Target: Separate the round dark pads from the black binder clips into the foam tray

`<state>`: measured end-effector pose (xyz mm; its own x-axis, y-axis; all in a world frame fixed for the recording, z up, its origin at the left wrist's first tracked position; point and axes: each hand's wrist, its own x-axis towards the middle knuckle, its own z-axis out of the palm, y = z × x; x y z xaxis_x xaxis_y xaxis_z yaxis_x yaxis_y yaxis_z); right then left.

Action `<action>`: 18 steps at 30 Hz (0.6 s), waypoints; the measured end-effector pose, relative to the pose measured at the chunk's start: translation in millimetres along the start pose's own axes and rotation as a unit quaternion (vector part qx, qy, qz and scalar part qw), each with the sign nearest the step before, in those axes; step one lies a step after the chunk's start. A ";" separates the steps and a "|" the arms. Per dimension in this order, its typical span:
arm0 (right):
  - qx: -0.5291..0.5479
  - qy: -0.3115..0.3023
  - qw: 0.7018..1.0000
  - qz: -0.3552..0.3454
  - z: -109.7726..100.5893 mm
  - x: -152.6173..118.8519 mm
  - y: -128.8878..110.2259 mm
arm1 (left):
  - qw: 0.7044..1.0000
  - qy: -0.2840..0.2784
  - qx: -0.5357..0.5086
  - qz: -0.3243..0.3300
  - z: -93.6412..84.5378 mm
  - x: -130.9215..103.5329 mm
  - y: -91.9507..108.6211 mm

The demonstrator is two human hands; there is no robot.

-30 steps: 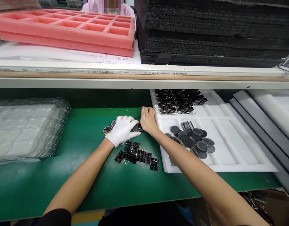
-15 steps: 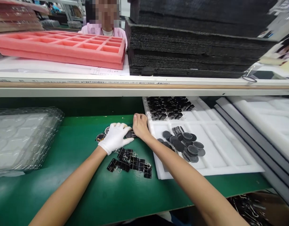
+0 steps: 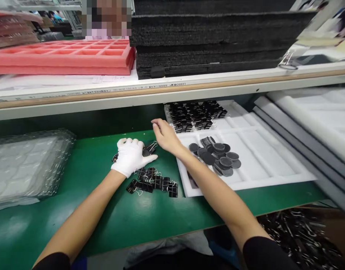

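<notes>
My left hand [image 3: 131, 156], in a white glove, is closed over a row of small round parts [image 3: 114, 158] on the green bench. A black binder clip [image 3: 150, 148] with silver wire handles sticks out at its thumb side. Most of the round parts are hidden under the palm. My bare right hand [image 3: 165, 135] hovers just right of that clip, thumb and forefinger apart, with nothing visible in it. Several loose binder clips [image 3: 154, 180] lie in front of the gloved hand. Dark grey discs [image 3: 217, 155] are heaped on the white foam tray [image 3: 265, 165] to the right.
More binder clips [image 3: 195, 115] crowd the tray's far end. Clear plastic trays [image 3: 26, 161] are stacked at left, foam sheets [image 3: 307, 123] at right. A shelf edge [image 3: 105, 99] crosses above, bearing pink foam [image 3: 62, 63] and black foam [image 3: 212, 41]. A box of clips [image 3: 299, 236] stands lower right.
My right hand has come away from the gloved hand and lifted, exposing the binder clip's wire handles. The left hand stays on the round parts. The view has tilted down and turned slightly.
</notes>
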<state>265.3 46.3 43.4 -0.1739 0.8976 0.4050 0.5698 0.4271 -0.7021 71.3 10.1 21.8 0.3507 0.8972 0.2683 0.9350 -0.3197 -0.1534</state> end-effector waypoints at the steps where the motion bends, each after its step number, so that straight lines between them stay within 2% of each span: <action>1: 0.000 -0.058 0.998 -0.003 -13.4 -2.1 -3.8 | 1.000 -0.013 -0.001 0.008 -8.7 1.7 -5.4; 3: -0.020 -0.197 0.980 -0.010 -35.6 -8.6 -10.0 | 0.996 -0.060 -0.020 0.068 -26.7 10.7 -18.6; 5: -0.050 -0.329 0.943 -0.021 -46.8 -17.3 -15.6 | 0.977 -0.131 -0.044 0.162 -41.1 26.1 -29.3; 7: -0.075 -0.417 0.905 -0.032 -46.3 -26.0 -21.0 | 0.951 -0.198 -0.053 0.230 -47.8 43.5 -31.8; 8: -0.085 -0.440 0.893 -0.034 -43.0 -29.9 -23.1 | 0.941 -0.229 -0.054 0.245 -48.3 51.2 -29.7; 10: -0.083 -0.461 0.883 -0.031 -34.1 -35.9 -24.2 | 0.930 -0.276 -0.047 0.239 -46.5 62.4 -21.6; 13: 0.008 -0.467 0.884 -0.002 -23.5 -38.7 -14.7 | 0.941 -0.286 -0.007 0.179 -45.7 66.5 -13.7; 15: 0.074 -0.435 0.897 0.026 -20.6 -36.5 -3.3 | 0.950 -0.288 0.025 0.115 -49.0 63.8 -17.9; 18: 0.071 -0.346 0.933 0.070 -20.5 -30.6 12.8 | 0.953 -0.296 0.060 0.029 -55.6 59.0 -32.8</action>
<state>294.4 22.1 34.1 -0.6101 0.7803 -0.1373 0.5219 0.2655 -0.8106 64.2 56.5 95.5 0.2788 0.9048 -0.3218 0.8898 -0.3694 -0.2679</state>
